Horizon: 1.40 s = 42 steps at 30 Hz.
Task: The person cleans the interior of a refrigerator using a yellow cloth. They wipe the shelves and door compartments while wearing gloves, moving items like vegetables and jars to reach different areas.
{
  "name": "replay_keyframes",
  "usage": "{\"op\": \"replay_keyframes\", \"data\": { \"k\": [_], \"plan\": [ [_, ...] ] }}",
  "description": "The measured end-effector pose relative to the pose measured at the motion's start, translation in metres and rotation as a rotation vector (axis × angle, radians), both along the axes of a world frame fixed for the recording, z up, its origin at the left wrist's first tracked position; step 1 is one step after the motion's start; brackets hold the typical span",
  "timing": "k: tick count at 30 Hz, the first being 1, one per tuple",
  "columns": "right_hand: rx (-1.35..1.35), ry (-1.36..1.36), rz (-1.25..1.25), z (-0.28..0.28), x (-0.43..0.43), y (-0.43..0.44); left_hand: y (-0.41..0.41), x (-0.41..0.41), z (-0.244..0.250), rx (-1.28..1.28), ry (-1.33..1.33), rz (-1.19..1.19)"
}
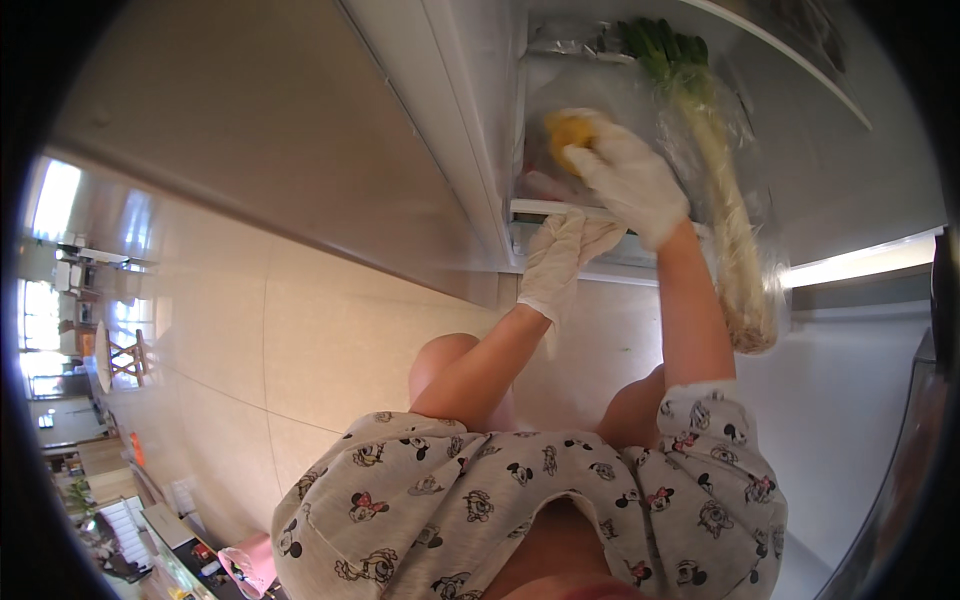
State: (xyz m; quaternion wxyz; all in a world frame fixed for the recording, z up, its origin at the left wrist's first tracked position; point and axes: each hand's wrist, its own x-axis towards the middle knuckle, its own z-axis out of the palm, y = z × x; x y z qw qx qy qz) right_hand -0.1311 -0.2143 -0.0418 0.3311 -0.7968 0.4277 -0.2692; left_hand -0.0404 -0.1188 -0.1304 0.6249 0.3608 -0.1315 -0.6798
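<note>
Both of my hands wear pale disposable gloves. My right hand [634, 176] reaches inside the refrigerator and grips a yellow sponge or cloth [570, 141], blurred, over a shelf or drawer floor [626, 90]. Just below it, my left hand [559, 259] is at the white front rim [540, 206] of that compartment. Whether its fingers grip the rim is hard to see. Right of my right hand, leeks [716, 161] in a clear plastic bag lie lengthwise, green tops at the back and roots toward me.
A refrigerator door [247, 142] stands swung out at the left. Clear plastic packaging [574, 37] lies at the compartment's back. A white panel [832, 420] extends along the right. Across the tiled floor [210, 330] are a wooden stool [126, 352] and a pink container [247, 566].
</note>
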Motion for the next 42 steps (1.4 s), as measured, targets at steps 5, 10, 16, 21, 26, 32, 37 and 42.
{"op": "replay_keyframes", "data": {
  "k": [5, 10, 16, 21, 26, 32, 37, 42],
  "plan": [
    [-0.544, 0.211, 0.32, -0.037, 0.006, 0.005, -0.002, -0.01, -0.022, -0.091, -0.38, 0.019],
    [-0.355, 0.221, 0.274, 0.0, -0.029, 0.04, -0.002, -0.002, -0.061, -0.026, -0.518, -0.01],
    [0.557, -0.546, -0.286, -0.012, -0.098, 0.139, 0.001, -0.004, 0.024, -0.299, -0.096, -0.124],
    [0.534, -0.613, -0.495, -0.043, -0.085, 0.13, -0.001, 0.003, 0.026, -0.266, -0.101, -0.099],
    [0.565, -1.299, -0.41, -0.039, -0.051, 0.081, -0.004, -0.008, 0.044, -0.207, -0.089, 0.018],
    [0.086, 0.05, -0.066, -0.064, -0.083, 0.038, -0.01, -0.004, 0.043, -0.147, -0.126, 0.003],
    [-0.263, 0.566, -0.016, -0.063, -0.084, 0.039, -0.013, -0.003, 0.026, -0.257, -0.256, 0.048],
    [-0.243, 0.616, 0.023, -0.074, -0.078, 0.096, -0.017, -0.004, 0.042, -0.123, -0.127, 0.079]
  ]
}}
